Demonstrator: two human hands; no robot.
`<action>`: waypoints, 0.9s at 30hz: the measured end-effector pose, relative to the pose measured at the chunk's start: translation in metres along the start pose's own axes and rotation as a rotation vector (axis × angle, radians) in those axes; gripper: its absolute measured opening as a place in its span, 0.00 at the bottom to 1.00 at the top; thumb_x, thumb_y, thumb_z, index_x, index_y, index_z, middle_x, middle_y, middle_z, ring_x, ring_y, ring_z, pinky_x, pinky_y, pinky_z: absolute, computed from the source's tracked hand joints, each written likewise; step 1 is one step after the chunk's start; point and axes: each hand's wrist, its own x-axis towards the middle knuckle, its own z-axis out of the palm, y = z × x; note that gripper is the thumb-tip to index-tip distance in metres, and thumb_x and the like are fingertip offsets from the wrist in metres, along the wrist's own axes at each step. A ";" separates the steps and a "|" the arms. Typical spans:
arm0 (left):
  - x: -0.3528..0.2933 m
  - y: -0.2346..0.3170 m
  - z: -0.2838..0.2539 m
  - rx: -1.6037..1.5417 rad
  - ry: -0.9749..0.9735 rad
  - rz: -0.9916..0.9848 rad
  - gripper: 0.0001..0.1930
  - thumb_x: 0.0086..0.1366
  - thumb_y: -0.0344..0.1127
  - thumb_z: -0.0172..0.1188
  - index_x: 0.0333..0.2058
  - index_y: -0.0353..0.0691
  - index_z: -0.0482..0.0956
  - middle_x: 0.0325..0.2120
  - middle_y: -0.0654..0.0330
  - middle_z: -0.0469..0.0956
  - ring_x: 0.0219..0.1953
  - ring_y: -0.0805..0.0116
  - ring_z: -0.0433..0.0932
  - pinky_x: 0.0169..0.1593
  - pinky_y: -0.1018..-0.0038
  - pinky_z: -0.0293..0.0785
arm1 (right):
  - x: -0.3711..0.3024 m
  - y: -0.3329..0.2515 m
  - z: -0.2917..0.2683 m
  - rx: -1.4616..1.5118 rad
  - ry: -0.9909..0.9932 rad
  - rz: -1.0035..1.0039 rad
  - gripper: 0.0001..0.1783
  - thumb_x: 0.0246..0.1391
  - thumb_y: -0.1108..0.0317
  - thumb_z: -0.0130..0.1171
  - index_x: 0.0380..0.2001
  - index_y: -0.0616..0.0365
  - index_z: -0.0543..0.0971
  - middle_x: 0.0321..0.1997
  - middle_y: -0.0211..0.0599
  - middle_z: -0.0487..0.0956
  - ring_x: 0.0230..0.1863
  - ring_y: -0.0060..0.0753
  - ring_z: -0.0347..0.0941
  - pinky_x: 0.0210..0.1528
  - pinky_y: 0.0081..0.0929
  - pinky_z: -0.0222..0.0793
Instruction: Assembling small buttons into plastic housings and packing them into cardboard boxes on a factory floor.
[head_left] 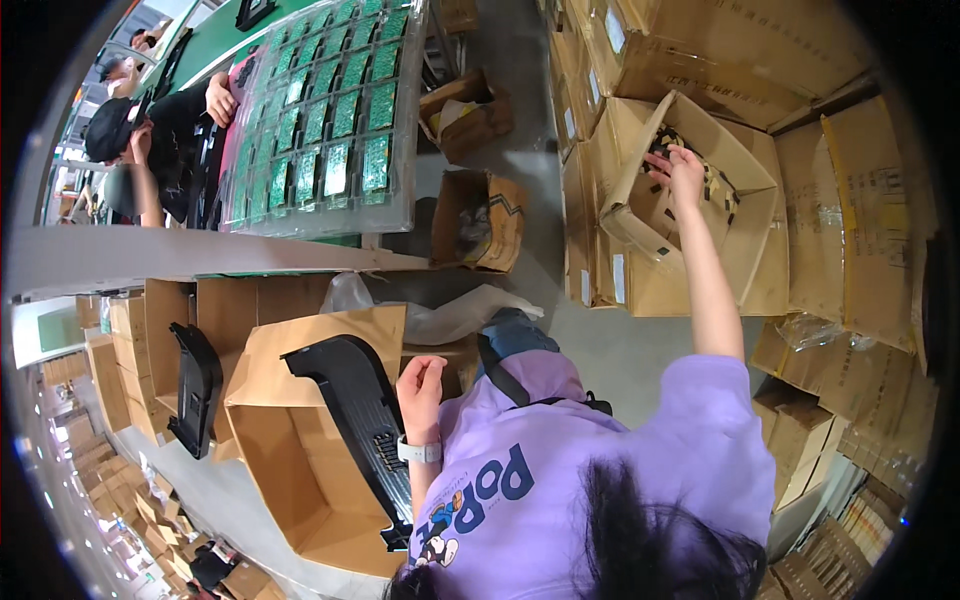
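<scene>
At upper right the right hand [683,168] closes on small dark parts inside a tilted brown cardboard box [745,240], while the left hand [420,385] hangs loosely curled and empty beside a long black plastic panel [360,420] at centre.

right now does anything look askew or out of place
The long black plastic panel lies slanted across the open cardboard box, one end overhanging its rim, beside the left hand. Nothing looks spilled or broken.

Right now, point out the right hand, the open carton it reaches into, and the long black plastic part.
right hand [682,168], head view, back of the hand.
open carton [640,215], head view, near side wall.
long black plastic part [362,412], head view, middle of its length.
</scene>
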 end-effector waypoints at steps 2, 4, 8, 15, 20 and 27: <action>-0.002 0.000 0.000 -0.008 -0.009 0.013 0.05 0.64 0.30 0.53 0.32 0.37 0.76 0.15 0.77 0.63 0.16 0.89 0.55 0.19 0.86 0.46 | 0.009 0.002 -0.010 -0.013 0.033 0.003 0.09 0.59 0.76 0.41 0.42 0.63 0.67 0.41 0.43 0.74 0.38 0.38 0.79 0.29 0.28 0.76; -0.003 0.003 0.003 -0.004 -0.013 0.021 0.05 0.64 0.30 0.52 0.33 0.37 0.76 0.15 0.77 0.63 0.16 0.89 0.54 0.19 0.86 0.46 | 0.021 0.011 -0.026 0.008 0.090 0.014 0.11 0.55 0.78 0.46 0.42 0.65 0.69 0.39 0.44 0.76 0.36 0.36 0.79 0.30 0.27 0.77; -0.005 -0.005 -0.002 -0.014 -0.006 0.031 0.05 0.64 0.30 0.52 0.33 0.37 0.77 0.15 0.77 0.63 0.15 0.89 0.54 0.18 0.86 0.45 | 0.036 0.023 -0.052 -0.192 0.186 0.010 0.12 0.49 0.81 0.49 0.39 0.66 0.74 0.29 0.42 0.78 0.29 0.32 0.79 0.24 0.23 0.76; -0.004 -0.009 0.002 -0.091 -0.028 -0.005 0.06 0.64 0.30 0.52 0.33 0.36 0.76 0.14 0.76 0.62 0.13 0.89 0.53 0.17 0.85 0.44 | 0.048 0.031 -0.091 -0.300 0.277 0.026 0.13 0.45 0.84 0.50 0.37 0.74 0.72 0.28 0.46 0.78 0.23 0.32 0.78 0.18 0.20 0.73; 0.000 -0.004 0.001 -0.114 -0.035 -0.020 0.06 0.64 0.30 0.52 0.32 0.36 0.76 0.13 0.76 0.62 0.13 0.89 0.53 0.16 0.85 0.44 | 0.054 0.033 -0.081 -0.245 0.231 0.091 0.14 0.48 0.82 0.47 0.41 0.72 0.72 0.29 0.45 0.78 0.22 0.32 0.78 0.16 0.19 0.70; 0.003 -0.009 -0.007 -0.113 -0.013 0.008 0.04 0.63 0.30 0.53 0.32 0.38 0.77 0.14 0.76 0.63 0.13 0.88 0.54 0.17 0.85 0.45 | 0.061 0.042 -0.058 -0.268 0.096 0.007 0.10 0.54 0.77 0.49 0.39 0.71 0.73 0.27 0.45 0.79 0.22 0.31 0.77 0.16 0.24 0.72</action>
